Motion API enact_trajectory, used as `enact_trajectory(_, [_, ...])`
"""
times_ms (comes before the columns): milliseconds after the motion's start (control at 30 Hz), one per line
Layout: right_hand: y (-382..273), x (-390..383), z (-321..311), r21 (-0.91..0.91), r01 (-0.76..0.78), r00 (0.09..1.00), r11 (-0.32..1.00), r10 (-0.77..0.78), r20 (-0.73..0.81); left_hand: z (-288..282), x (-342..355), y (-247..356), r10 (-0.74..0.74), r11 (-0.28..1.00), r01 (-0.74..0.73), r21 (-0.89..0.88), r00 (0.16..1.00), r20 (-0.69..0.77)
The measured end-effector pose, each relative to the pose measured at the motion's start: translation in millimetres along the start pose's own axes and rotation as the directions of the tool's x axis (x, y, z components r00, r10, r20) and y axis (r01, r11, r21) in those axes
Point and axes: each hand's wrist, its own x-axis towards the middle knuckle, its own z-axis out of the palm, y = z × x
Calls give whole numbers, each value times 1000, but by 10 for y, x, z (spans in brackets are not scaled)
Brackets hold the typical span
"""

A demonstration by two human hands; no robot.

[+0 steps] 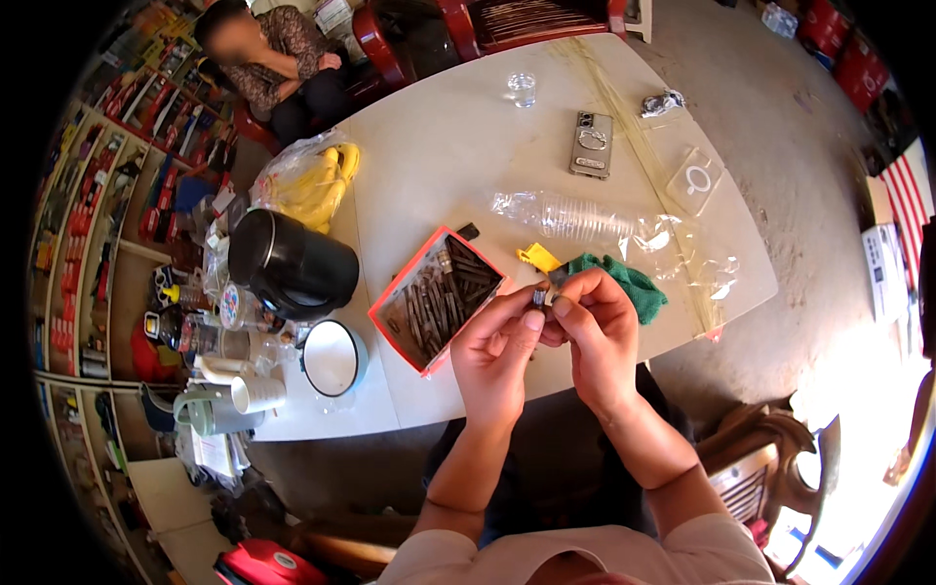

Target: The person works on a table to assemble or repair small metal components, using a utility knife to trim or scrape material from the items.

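Observation:
Above the table's near side, my left hand [499,341] pinches a small dark metal piece [539,295] between thumb and fingers. My right hand [600,336] is closed beside it, its thumb and fingertips meeting at the piece; whether they grip anything else is hidden. Just left of my hands sits an open red-rimmed box [390,336] of slim dark metal rods [429,310]. Beyond my fingers lies a yellow-handled tool [538,257], its grey end partly covered. A green cloth [639,290] lies behind my right hand.
A clear plastic bottle [575,216], phone [591,146], clear phone case [695,180] and glass [522,90] occupy the far table. Leftward stand a black kettle [292,263], white-lined mug [331,358] and bagged bananas [317,185]. A seated person [278,68] is at the far left.

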Motion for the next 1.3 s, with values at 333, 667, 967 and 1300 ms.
enact_trajectory(333, [-29,32,-7,181,-215,974,960,197,110,-49,21,65,-78,989,79,-127,997,10])
enact_trajectory(667, [-37,28,-26,-24,-173,976,985,174,134,-54,14,107,-4,991,-1,-130,999,-44])
enact_trajectory(967, [-57,30,-8,-239,37,992,970,-7,126,-27,-11,91,93,995,-94,30,996,12])
enact_trajectory(1300, [-37,28,-95,-374,233,972,898,-203,118,-15,23,77,51,998,-52,-24,998,-42])
